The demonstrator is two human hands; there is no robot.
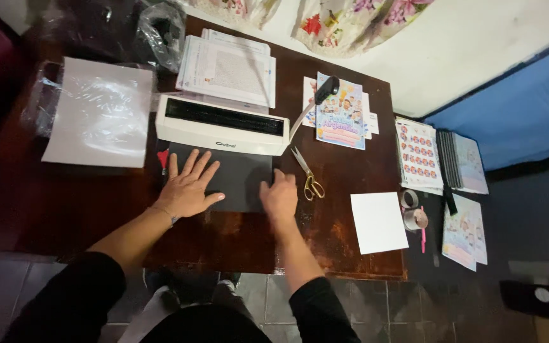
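Already the dark sheet [233, 178] sits fed into the white binding machine [222, 126] mid-surface; left hand [189, 187] flat, fingers spread, right hand [279, 197] curled on its edge; the lever [316, 101] stands unpressed.

A small home workshop for binding booklets is shown. A worn, dark wooden bench [236, 241] is seen on a tiled floor [414, 311], with a flowered curtain [344, 22] hung against a white wall [478, 44]. A white binding machine [222, 125] with a lever is set on the bench, with a dark cover sheet [236, 178] laid before it. Stacks of printed pages [227, 70], clear plastic sheets [100, 111], colourful printed covers [340, 114], gold-handled scissors [307, 174] and rolls of tape [412, 213] are spread around it.
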